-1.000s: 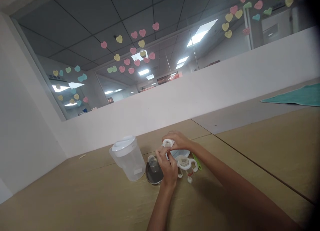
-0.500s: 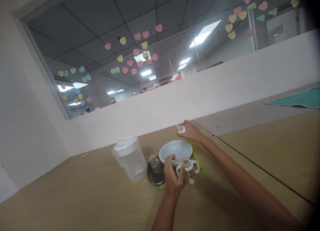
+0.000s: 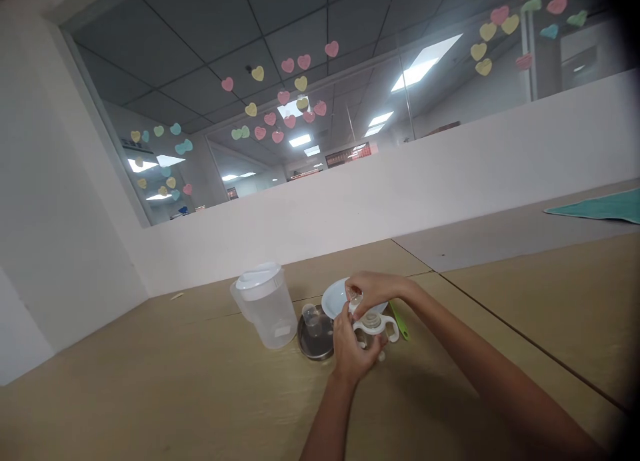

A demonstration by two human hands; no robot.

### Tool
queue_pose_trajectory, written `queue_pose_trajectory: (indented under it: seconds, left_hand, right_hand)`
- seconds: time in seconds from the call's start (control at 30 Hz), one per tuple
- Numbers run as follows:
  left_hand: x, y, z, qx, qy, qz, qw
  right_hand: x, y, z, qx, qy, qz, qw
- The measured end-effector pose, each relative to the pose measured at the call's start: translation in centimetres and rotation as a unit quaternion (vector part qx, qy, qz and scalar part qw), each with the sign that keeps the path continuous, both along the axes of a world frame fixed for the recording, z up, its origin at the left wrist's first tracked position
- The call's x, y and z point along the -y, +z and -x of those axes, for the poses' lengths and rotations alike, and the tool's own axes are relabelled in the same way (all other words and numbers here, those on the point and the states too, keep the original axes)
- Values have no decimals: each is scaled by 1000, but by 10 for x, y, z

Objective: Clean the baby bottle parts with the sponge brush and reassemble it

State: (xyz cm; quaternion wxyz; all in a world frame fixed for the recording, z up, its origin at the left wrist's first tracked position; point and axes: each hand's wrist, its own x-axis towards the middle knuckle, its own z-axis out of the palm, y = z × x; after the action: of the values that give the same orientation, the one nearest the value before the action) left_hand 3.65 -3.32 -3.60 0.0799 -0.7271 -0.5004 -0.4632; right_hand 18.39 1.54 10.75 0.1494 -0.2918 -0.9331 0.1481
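Observation:
A clear baby bottle (image 3: 371, 322) with white side handles stands on the table, its open mouth facing up. My left hand (image 3: 351, 346) is closed around its left side, the thumb across the front and the fingers reaching up. My right hand (image 3: 373, 289) pinches the bottle's teat (image 3: 356, 303) with its white collar, just above and left of the mouth. The left fingertips meet the teat there. Behind the hands is a white bowl (image 3: 334, 299), partly covered. A green handle (image 3: 401, 321) pokes out right of the bottle.
Left of the hands stands a lidded translucent pitcher (image 3: 270, 311). Between it and the bottle, a round metal tray (image 3: 316, 346) holds a small clear cup (image 3: 312, 320). A teal cloth (image 3: 600, 206) lies far right. A white wall (image 3: 300, 228) with a window closes off the back.
My right hand has brought the teat down and left from above the bowl to beside the bottle's mouth. My left fingers have risen to meet it. The view has shifted slightly.

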Motion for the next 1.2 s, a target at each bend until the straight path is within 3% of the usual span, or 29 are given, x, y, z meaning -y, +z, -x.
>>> queue_pose_trajectory:
  seconds: [0.3, 0.6, 0.87, 0.93, 1.1, 1.2]
  left_hand:
    - [-1, 4, 5, 9, -19, -1, 1000]
    - [-2, -2, 5, 20, -14, 6, 1000]
    - [-2, -3, 4, 34, -29, 7, 999]
    - [-3, -3, 4, 32, -28, 8, 999]
    - [-1, 1, 4, 24, -16, 22, 999]
    - [1, 3, 3, 26, -21, 22, 999]
  right_hand:
    - [-6, -4, -2, 75, -37, 11, 996]
    - [12, 3, -8, 77, 12, 24, 997]
    - [10, -13, 19, 102, -123, -31, 987]
    - [10, -15, 20, 105, -126, -13, 986]
    - [11, -8, 6, 86, -97, 114, 985]
    - [17, 0, 0, 90, -89, 108, 986]
